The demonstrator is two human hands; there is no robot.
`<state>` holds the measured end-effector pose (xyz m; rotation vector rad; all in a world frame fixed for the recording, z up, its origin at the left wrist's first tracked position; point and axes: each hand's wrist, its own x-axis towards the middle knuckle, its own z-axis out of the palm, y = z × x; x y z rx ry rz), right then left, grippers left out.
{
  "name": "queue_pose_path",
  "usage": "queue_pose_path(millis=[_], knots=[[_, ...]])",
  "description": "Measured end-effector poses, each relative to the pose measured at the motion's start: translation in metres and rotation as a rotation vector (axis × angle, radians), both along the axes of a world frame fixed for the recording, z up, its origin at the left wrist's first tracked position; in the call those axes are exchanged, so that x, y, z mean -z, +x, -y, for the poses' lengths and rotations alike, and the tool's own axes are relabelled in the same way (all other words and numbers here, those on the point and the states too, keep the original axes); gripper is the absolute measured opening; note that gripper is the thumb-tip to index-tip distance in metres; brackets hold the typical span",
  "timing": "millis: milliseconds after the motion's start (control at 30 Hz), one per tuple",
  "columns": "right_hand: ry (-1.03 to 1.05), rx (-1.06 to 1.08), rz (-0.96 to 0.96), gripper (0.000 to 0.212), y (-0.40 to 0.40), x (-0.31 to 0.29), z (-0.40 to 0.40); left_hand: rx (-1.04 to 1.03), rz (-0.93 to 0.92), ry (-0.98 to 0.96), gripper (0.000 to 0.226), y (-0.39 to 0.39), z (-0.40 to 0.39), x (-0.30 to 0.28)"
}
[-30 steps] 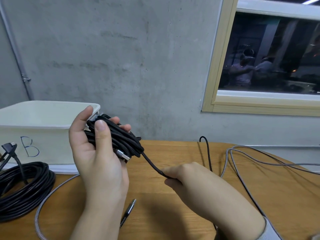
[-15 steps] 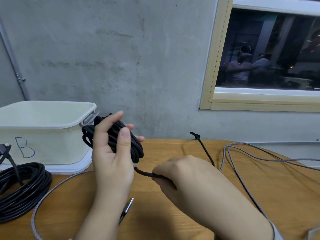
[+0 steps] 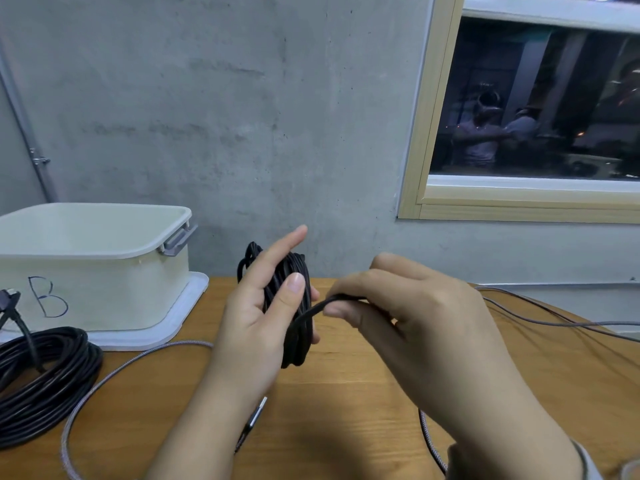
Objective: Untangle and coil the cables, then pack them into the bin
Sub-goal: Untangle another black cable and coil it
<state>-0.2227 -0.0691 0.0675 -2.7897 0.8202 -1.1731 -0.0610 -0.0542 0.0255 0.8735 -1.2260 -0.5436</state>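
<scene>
two coiled black cable bundles | one grey braided cable | one cream plastic bin | two hands

We lose the big black coil and the bin past the left edge. The right hand hides the cable's loose end.

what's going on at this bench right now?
A person is coiling a black cable by hand. The left hand holds the black coil upright above the table, thumb pressed across it. The right hand pinches the loose tail beside the coil. A second black coil lies by the white bin marked B, not yet packed. A grey braided cable trails loose across the table.
</scene>
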Motion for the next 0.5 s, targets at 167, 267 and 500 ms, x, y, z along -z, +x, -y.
queue_pose_path(millis=[167, 267, 500], knots=[[-0.079, 0.051, 0.112, 0.027, -0.002, -0.004, 0.008, 0.023, -0.022, 0.006, 0.041, -0.001, -0.002, -0.002], [-0.148, 0.025, 0.139, 0.027, -0.002, -0.004, 0.008, -0.047, -0.083, -0.041, 0.039, 0.000, -0.001, -0.004], [-0.171, -0.090, 0.198, 0.025, -0.017, -0.017, 0.002, -0.205, -0.359, -0.033, 0.043, 0.029, -0.001, -0.003]])
